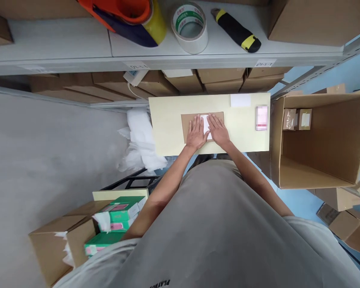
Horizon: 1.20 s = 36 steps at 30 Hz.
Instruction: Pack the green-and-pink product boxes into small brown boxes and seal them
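A flat brown cardboard piece [189, 119] lies on the pale yellow table [168, 140] in front of me. On it is a white label [207, 125], partly covered by my fingers. My left hand [197, 134] lies flat on the cardboard and the label's left edge, fingers stretched out. From the other side my right hand [218, 130] presses flat over the label's right edge, its fingers also straight. Neither hand grasps anything. A white paper slip [240, 100] sits at the table's far edge, and a pink-and-white pack [261, 118] lies near its right end.
A large open carton [321, 160] holding small boxes stands right of the table. The shelf [87, 38] ahead carries a tape dispenser [132, 20], a tape roll [189, 28] and a utility knife [235, 30]. White foam wrap [142, 136] and green boxes [123, 212] are at left.
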{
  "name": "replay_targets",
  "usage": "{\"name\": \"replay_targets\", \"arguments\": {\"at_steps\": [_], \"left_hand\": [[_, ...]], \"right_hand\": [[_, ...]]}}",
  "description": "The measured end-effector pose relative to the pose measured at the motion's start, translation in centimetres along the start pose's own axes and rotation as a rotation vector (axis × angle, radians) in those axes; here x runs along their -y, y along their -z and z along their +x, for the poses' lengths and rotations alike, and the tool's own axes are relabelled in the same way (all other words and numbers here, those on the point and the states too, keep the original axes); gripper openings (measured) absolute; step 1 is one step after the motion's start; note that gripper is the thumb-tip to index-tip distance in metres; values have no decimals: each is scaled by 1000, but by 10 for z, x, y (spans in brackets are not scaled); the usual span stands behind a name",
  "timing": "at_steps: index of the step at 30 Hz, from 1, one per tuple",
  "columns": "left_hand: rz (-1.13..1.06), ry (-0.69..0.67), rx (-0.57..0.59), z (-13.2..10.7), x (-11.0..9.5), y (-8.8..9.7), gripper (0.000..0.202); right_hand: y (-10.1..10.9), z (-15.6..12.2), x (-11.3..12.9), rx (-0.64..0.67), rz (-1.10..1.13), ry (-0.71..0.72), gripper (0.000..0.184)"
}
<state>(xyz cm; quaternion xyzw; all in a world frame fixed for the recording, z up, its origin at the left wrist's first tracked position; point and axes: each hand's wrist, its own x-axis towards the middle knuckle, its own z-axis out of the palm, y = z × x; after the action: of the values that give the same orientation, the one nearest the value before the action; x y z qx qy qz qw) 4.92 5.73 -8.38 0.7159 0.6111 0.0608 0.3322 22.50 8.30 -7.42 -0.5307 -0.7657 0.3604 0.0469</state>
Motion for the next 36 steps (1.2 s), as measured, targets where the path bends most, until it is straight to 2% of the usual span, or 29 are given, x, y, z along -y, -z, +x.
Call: {"name": "replay_targets", "arguments": {"at_steps": [8,15,19,21,24,26,28,30,33,36], "left_hand": [[23,4,2,2,2,-2,92],[39,-5,-8,4,0,-4,95],[7,-8,-2,7,1,2,92],[-36,-2,-15,3,4,7,87],[-138,72,-155,-16,18,17,71],[-217,191,-296,-35,35,20,59],[-297,322,-376,-57,53,20,54],[-406,418,-361,-76,70,16,58],[-577,533,-254,-95,84,6,70],[-651,524,-196,-101,85,-2,77]], "right_hand": [[-4,3,-8,2,21,30,68],[-2,6,-11,22,20,54,78],[7,3,-14,35,20,65,69],[10,-6,-17,-18,27,12,65],[7,-32,-26,-185,105,-181,80],[0,-55,-34,-279,219,-318,98],[-10,-79,-43,-304,362,-433,111],[-21,-97,-48,-278,496,-500,118],[-33,-110,-45,-252,651,-537,118],[-41,-107,-27,-282,778,-571,105]]}}
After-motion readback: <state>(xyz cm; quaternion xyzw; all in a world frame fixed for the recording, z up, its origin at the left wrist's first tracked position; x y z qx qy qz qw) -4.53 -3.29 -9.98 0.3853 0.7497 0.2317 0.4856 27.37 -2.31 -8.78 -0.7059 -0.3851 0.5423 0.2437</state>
